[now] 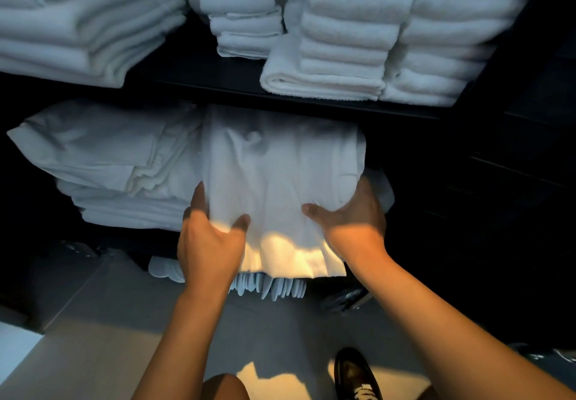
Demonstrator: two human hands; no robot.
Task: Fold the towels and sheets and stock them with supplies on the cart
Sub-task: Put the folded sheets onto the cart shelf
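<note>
Sheet (280,175), folded and white, sits between my two hands on the cart's lower shelf, its near edge hanging out over the shelf front, where a patch of warm light falls on it. Its cloth is smooth and thin, with a few soft creases across the top. My left hand (208,237) grips its left near corner, thumb on top and fingers (198,197) curled along the side. My right hand (352,215) holds the right side the same way, thumb pressed on top, fingers wrapped under the edge and mostly hidden. Just to the left lies one more stack of folded sheets (118,162), touching mine. On the upper shelf (199,75) I count four stacks of thick folded towels (343,38), side by side. Below the sheet a row of pale flat pieces (274,287) pokes out; I cannot tell what they are. One dark shoe (355,374) shows on the floor (103,321).
</note>
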